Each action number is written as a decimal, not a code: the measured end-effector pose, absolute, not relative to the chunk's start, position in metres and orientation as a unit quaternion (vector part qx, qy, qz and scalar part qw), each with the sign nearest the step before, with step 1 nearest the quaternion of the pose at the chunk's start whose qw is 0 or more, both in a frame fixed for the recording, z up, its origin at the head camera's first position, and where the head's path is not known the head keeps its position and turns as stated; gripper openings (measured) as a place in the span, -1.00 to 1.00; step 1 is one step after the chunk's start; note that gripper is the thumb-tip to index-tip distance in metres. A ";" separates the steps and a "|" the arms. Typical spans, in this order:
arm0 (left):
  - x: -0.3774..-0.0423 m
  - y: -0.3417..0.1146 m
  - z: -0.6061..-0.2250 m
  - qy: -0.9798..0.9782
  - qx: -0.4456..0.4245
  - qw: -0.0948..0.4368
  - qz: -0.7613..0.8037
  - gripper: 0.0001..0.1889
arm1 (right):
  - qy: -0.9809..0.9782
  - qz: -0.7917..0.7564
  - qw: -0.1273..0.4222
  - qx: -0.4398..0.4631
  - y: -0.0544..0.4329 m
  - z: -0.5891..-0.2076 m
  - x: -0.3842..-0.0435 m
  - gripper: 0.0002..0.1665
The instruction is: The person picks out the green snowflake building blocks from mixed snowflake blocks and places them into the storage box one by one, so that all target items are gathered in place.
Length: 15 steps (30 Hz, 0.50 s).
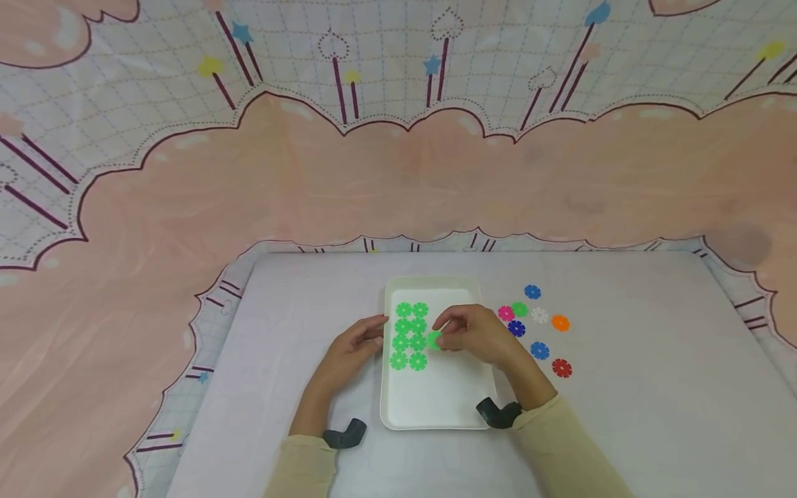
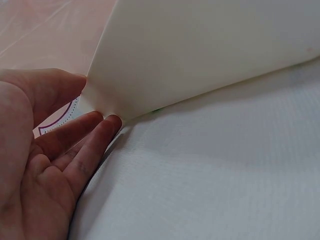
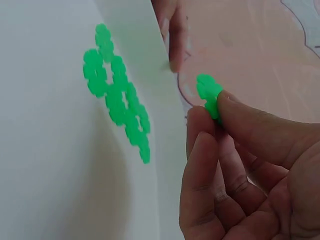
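Observation:
My right hand [image 1: 478, 335] pinches a green snowflake disc [image 1: 434, 340] between thumb and fingers, above the white tray [image 1: 429, 404]. The right wrist view shows the slotted rim of this held disc [image 3: 207, 89] poking out past the fingertips. Two columns of green snowflake discs [image 1: 403, 309] lie flat in the tray's upper left part. At the tray's left side, my left hand [image 1: 349, 354] touches the wall with its fingertips. Up close in the left wrist view, thumb and fingers [image 2: 95, 145] are lightly extended and meet the tray's outer wall [image 2: 190, 55].
Right of the tray lie several loose discs: pink [image 1: 506, 313], green [image 1: 519, 309], white [image 1: 539, 315], orange [image 1: 560, 323], red [image 1: 562, 367], dark blue [image 1: 516, 328] and lighter blue [image 1: 532, 292]. A white cloth [image 1: 641, 415] covers the table. Behind it hangs a patterned curtain [image 1: 436, 180].

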<state>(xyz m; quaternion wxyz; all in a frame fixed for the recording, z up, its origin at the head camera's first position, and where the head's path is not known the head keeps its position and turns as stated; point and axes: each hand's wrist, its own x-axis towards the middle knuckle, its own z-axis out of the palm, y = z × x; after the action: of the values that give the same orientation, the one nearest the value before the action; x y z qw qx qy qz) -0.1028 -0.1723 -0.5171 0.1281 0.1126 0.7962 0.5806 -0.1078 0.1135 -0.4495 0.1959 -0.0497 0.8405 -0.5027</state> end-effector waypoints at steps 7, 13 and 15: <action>-0.103 -0.173 -0.519 0.796 0.110 0.127 0.581 -0.56 | 0.836 -0.505 0.206 -0.056 0.096 -0.455 -0.106 -0.82; -0.104 -0.172 -0.518 0.793 0.114 0.127 0.585 -0.57 | 0.833 -0.503 0.215 -0.085 0.088 -0.457 -0.107 -0.83; -0.104 -0.171 -0.517 0.794 0.113 0.126 0.585 -0.57 | 0.829 -0.506 0.221 -0.092 0.084 -0.458 -0.108 -0.83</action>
<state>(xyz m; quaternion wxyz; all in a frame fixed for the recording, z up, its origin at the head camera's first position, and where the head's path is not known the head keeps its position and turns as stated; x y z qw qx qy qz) -0.1035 -0.1714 -0.5173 0.1258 0.1131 0.7935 0.5846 -0.1082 0.0844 -0.4577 0.2208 -0.0916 0.8287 -0.5061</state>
